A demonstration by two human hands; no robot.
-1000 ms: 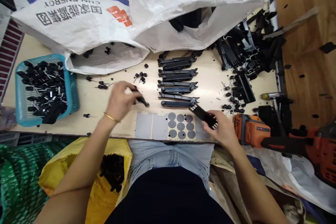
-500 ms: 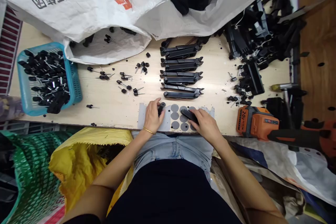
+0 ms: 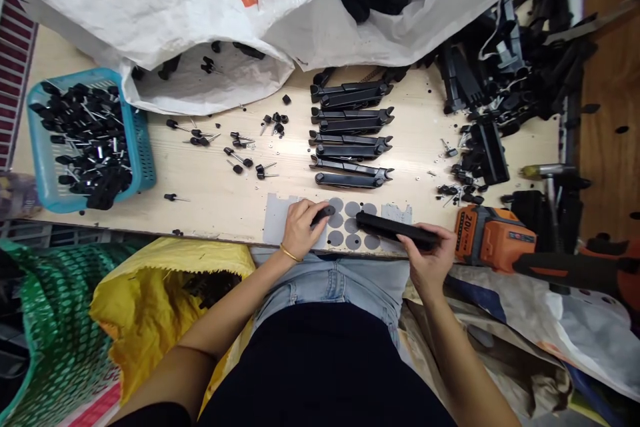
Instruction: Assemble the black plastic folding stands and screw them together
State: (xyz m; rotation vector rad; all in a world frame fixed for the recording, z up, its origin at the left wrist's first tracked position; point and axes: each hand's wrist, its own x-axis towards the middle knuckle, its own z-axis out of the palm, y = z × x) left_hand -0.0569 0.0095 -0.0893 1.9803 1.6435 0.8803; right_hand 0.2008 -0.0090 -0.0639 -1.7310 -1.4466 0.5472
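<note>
My left hand [image 3: 299, 227] pinches a small black knob-headed pin [image 3: 323, 214] over a sheet of grey round stickers [image 3: 350, 223] at the table's near edge. My right hand [image 3: 431, 255] grips the right end of a long black plastic bar [image 3: 395, 229], held level and pointing left toward the pin. A short gap separates the pin's tip from the bar's left end. Just beyond, a row of several assembled black bars [image 3: 350, 135] lies side by side on the wooden table [image 3: 210, 187].
A blue basket [image 3: 143, 167] of black pins stands at far left; loose pins [image 3: 240, 150] are scattered mid-table. A white woven sack [image 3: 190, 7] covers the back. Black parts are heaped [image 3: 500, 73] at right, with an orange cordless drill [image 3: 495, 237] beside my right hand. A yellow bag [image 3: 165, 293] hangs below the edge.
My left hand carried a pin from mid-table to the near edge. My right hand lifted the bar off the sticker sheet and turned it level, moving right.
</note>
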